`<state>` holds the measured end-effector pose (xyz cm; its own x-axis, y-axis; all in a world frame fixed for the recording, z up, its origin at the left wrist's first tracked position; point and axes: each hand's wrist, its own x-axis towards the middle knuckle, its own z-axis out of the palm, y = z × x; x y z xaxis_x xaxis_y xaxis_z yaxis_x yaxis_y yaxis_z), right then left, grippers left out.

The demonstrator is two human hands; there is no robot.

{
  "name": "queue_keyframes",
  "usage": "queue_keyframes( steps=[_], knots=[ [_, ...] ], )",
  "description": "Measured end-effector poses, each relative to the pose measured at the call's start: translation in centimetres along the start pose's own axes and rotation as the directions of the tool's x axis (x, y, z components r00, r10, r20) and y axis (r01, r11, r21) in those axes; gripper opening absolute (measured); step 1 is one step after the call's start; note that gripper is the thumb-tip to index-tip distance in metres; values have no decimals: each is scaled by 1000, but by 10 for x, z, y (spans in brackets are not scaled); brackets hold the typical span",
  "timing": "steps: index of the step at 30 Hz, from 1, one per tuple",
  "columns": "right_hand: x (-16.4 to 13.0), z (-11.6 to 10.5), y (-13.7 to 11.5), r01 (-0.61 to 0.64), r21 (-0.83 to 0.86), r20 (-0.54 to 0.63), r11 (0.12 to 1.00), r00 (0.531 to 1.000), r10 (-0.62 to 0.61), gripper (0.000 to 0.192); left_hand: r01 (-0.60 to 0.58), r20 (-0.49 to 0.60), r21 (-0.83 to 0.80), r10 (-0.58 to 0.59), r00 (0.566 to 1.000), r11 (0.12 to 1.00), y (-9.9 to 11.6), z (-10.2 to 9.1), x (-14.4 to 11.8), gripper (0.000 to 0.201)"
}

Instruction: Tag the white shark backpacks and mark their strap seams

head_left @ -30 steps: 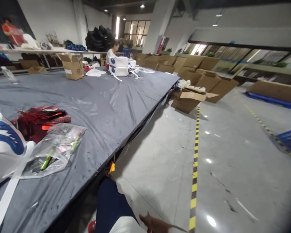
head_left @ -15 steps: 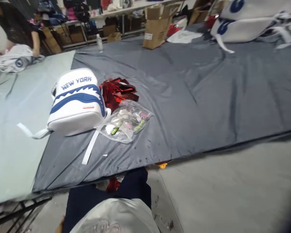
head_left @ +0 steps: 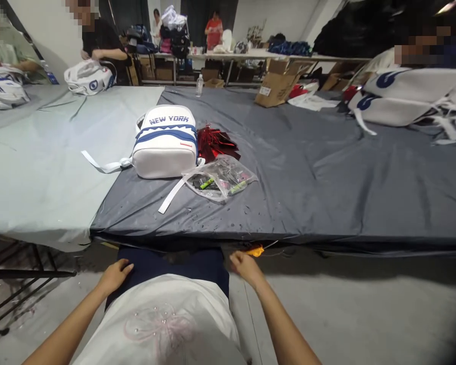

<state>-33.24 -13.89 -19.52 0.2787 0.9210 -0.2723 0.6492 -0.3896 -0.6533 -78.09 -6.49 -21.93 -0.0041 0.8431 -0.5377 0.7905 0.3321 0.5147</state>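
The white backpack (head_left: 165,152) lies on its back on the table (head_left: 327,192) ahead of me, left of the shiny red bundle (head_left: 217,144); that broad side probably keeps it steady and leaves the lettered front facing up. Its long axis runs away from me, base toward me, top toward the far side and leaning slightly right. The clear plastic bag (head_left: 230,175) sits just beside its lower right corner, perhaps to stay within easy reach. My left hand (head_left: 114,276) is by my dark trousers (head_left: 203,268), fingers loosely bent, with nothing visible in them; my right hand (head_left: 247,266) is near the orange thing (head_left: 256,251) at the near edge, fingers curled in, and I cannot tell whether they grip anything
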Motion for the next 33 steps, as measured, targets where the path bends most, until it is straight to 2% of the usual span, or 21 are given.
queue_keyframes(
  steps=[3,5,9,12,15,17,21,24,26,27,30,31,32,33],
  knots=[
    [36,-25,-36,136,-106,-11,985,990,-138,29,-202,109,-126,216,970,971,37,1,-7,47],
    [64,-32,-67,217,-209,-52,953,971,-232,28,-322,107,-200,347,932,926,69,0,-16,47],
    [132,-29,-125,308,-430,-77,849,924,-374,45,-522,-8,-192,531,847,831,122,-11,-35,37],
    [178,-24,-149,296,-552,-65,779,917,-394,48,-553,-138,-189,536,833,811,135,-28,-36,38],
    [208,-25,-152,244,-643,-81,726,921,-381,43,-524,-299,-205,457,838,826,129,-44,-25,42],
    [222,-28,-145,204,-688,-96,697,926,-366,42,-501,-355,-209,412,839,840,123,-51,-16,44],
    [242,-46,-121,94,-740,-146,667,944,-295,39,-477,-361,-184,393,846,859,127,-54,0,43],
    [252,-75,-94,-16,-748,-216,663,951,-221,35,-526,-364,-117,456,812,843,142,-56,11,40],
    [253,-100,-75,-72,-747,-252,661,951,-180,30,-587,-380,-35,533,756,809,155,-62,18,36],
    [252,-112,-67,-83,-747,-257,659,951,-171,28,-626,-401,37,586,705,779,163,-66,23,34],
    [241,-137,-49,-39,-754,-225,655,953,-202,26,-701,-463,288,735,494,653,198,-85,41,30],
    [235,-140,-46,-9,-756,-210,654,951,-229,26,-707,-473,340,763,441,620,214,-93,50,30],
    [228,-140,-44,22,-757,-196,653,946,-259,28,-705,-473,376,779,411,601,231,-102,60,34],
    [220,-137,-43,47,-759,-186,649,940,-285,30,-694,-462,406,789,405,594,250,-111,73,44]
  ],
)
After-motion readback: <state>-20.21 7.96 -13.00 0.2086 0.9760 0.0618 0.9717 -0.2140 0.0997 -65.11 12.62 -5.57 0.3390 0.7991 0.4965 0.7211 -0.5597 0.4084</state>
